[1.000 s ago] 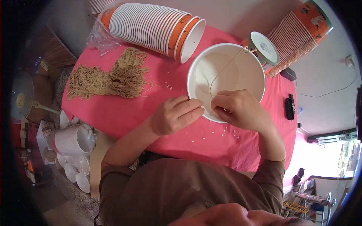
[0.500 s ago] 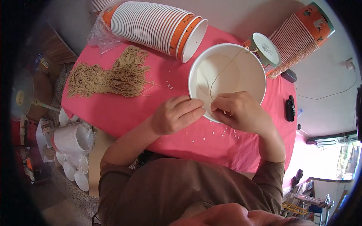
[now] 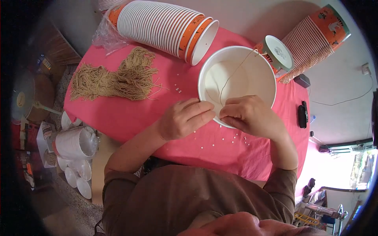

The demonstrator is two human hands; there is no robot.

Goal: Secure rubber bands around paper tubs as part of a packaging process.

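A wide white paper bucket stands on the pink-covered table, its round mouth facing me. My left hand is closed at the near left of its rim, fingers over the edge and thumb hidden. Over the near side of the mouth, my right hand pinches the end of a thin tan string. From there the string crosses the bucket's inside to the far rim, where it is fastened in a small knot. The fingertips of both hands nearly meet. Exactly what lies between them is hidden.
A bundle of tan strings lies at the left. Behind it rests a long stack of orange-banded buckets; another stack leans at the far right, beside an upturned bucket. Small white bits dot the cloth. A black object lies right.
The bucket's rim has shifted very slightly. Both hands stay at its near edge in almost the same pose, the right one still pinching the string.
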